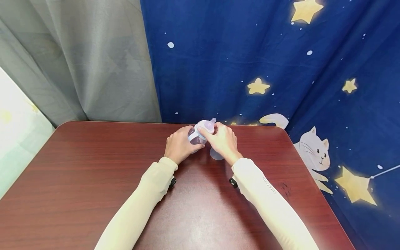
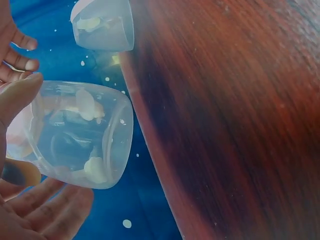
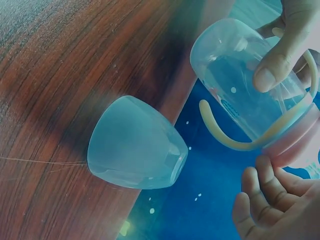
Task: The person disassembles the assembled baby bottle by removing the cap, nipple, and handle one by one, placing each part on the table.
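A clear baby bottle [image 1: 197,139] with curved side handles [image 3: 235,143] is held tilted above the far part of the table, its nipple [image 1: 213,121] pointing up and right in the head view. My left hand [image 1: 180,144] grips the bottle's body, thumb lying along the clear wall in the right wrist view. At the other end, my right hand [image 1: 224,140] holds the pale pink collar [image 3: 292,137] below the nipple with thumb and fingers. A translucent bottle cap [image 3: 137,145] stands on the table beside the bottle, partly hidden by my right hand in the head view.
The brown wooden table [image 1: 93,180] spreads out around my arms. Its far edge runs just behind the bottle. A blue star-patterned curtain [image 1: 212,69] and a grey curtain [image 1: 109,62] hang behind it.
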`<action>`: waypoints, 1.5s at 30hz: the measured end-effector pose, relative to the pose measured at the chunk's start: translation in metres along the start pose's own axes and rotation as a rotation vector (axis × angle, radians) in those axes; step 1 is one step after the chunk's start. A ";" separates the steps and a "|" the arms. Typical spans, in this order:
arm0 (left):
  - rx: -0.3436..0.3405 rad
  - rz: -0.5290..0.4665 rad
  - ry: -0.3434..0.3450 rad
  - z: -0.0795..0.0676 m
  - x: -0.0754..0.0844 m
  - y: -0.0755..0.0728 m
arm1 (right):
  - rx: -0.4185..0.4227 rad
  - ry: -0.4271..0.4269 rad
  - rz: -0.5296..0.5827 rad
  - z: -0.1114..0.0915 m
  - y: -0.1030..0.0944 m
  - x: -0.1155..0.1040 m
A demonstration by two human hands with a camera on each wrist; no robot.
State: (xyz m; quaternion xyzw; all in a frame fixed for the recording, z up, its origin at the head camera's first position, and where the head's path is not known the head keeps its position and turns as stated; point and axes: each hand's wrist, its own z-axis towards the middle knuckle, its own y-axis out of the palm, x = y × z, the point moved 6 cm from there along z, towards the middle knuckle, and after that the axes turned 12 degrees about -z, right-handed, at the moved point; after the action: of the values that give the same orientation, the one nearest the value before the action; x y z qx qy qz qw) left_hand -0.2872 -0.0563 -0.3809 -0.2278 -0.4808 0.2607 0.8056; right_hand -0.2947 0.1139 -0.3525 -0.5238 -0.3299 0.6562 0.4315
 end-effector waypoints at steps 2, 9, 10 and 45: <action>0.003 0.006 0.010 0.000 0.000 0.000 | 0.002 0.000 -0.002 0.000 0.000 0.000; -0.011 -0.002 0.021 0.001 0.001 0.001 | 0.013 0.002 0.032 0.001 0.000 0.000; -0.016 -0.003 0.020 0.001 0.001 0.001 | 0.014 0.001 0.038 0.002 0.000 0.000; -0.151 -0.226 0.000 0.002 -0.003 0.002 | -0.034 -0.363 0.230 0.002 -0.005 0.001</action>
State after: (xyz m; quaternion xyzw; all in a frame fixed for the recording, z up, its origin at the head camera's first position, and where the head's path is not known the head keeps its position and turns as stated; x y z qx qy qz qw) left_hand -0.2909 -0.0562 -0.3833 -0.2321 -0.5217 0.1312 0.8104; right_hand -0.2953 0.1165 -0.3484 -0.4387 -0.3512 0.7790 0.2782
